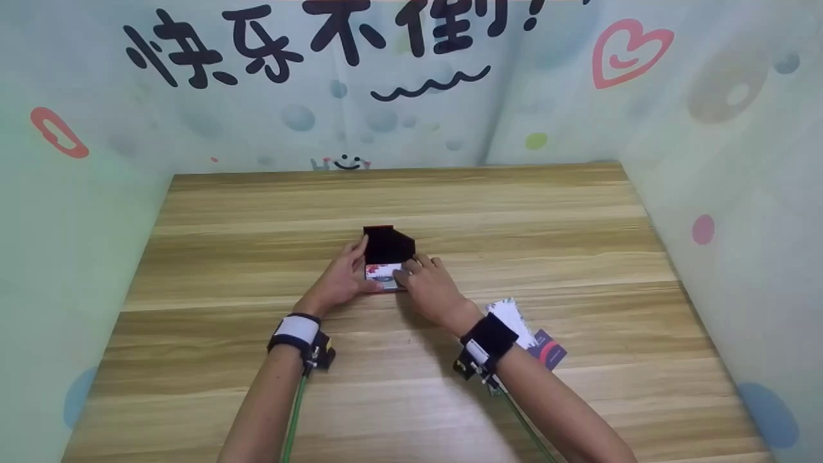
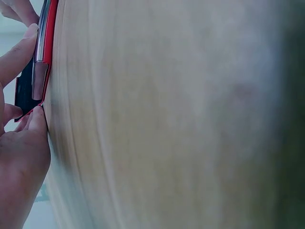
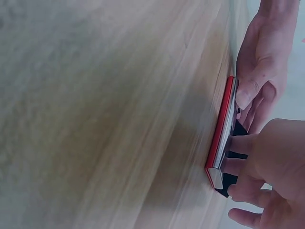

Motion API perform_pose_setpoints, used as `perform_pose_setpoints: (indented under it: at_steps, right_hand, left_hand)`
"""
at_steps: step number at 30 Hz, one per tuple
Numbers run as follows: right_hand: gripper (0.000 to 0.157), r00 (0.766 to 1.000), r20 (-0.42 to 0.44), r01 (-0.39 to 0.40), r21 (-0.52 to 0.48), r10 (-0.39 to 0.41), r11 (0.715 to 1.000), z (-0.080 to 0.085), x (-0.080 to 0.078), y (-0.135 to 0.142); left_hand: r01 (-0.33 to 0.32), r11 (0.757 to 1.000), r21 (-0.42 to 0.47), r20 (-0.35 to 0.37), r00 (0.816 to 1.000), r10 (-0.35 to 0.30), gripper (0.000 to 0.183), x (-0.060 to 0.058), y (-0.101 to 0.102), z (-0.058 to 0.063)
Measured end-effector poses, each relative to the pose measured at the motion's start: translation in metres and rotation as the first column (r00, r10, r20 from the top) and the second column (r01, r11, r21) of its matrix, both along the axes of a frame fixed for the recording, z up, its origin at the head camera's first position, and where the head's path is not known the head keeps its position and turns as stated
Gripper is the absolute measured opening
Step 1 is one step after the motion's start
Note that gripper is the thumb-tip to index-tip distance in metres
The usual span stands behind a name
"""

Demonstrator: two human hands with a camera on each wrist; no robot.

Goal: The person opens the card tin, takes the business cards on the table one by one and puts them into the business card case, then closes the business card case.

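Observation:
A card case (image 1: 389, 244), red outside with a black-lined flap standing open, lies on the table with a card (image 1: 379, 270) with red flowers printed on it showing inside. My left hand (image 1: 337, 280) holds the case at its left side, thumb over the near edge and fingers by the flap. In the left wrist view the red cover (image 2: 50, 33) wraps a silvery layered edge. My right hand (image 1: 434, 289) rests its fingertips on the card at the right side of the case. From the right wrist, spread fingers (image 3: 233, 166) reach onto the case's top face.
Right of the case, partly behind my right wrist, lie a white card (image 1: 511, 321) with a leafy border and a dark card (image 1: 550, 350) with a red arc. Green cables (image 1: 294, 411) trail from both wrist straps. Printed cloth walls (image 1: 411, 128) enclose the wooden table (image 1: 257, 206).

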State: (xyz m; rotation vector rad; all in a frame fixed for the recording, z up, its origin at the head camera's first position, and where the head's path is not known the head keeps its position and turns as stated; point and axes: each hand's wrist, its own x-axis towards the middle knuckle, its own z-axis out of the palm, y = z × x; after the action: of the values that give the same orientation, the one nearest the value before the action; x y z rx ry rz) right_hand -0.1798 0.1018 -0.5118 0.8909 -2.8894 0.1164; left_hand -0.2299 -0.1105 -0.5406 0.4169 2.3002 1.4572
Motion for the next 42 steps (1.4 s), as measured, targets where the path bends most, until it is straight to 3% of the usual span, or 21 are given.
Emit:
perform_pose_setpoints:
  at_steps: [6, 12, 19, 27, 42]
  right_hand:
    - [0.046, 0.998, 0.049, 0.049, -0.086, -0.045, 0.995, -0.002, 0.007, 0.001]
    - [0.041, 0.991, 0.077, 0.116, -0.15, -0.106, 0.982, 0.007, 0.029, 0.004]
    - [0.036, 0.97, 0.026, 0.236, -0.317, -0.24, 0.919, 0.019, 0.068, 0.033]
    - [0.046, 0.923, 0.036, 0.369, -0.358, -0.382, 0.857, 0.015, 0.086, 0.078]
    - [0.061, 0.902, -0.002, 0.414, -0.283, -0.432, 0.865, 0.009, 0.118, 0.131]
  left_hand:
    - [0.001, 1.0, 0.009, 0.013, 1.0, -0.001, 0.107, -0.001, 0.001, -0.001]
    - [-0.015, 1.0, 0.004, 0.033, 0.999, 0.014, 0.109, 0.001, 0.001, 0.0]
    - [0.0, 1.0, -0.003, 0.036, 0.999, 0.0, 0.107, 0.003, 0.003, 0.005]
    - [-0.01, 1.0, -0.01, 0.04, 0.999, 0.011, 0.108, 0.002, 0.001, 0.0]
    - [-0.031, 0.999, 0.03, 0.105, 0.994, 0.028, 0.108, 0.003, 0.001, 0.001]
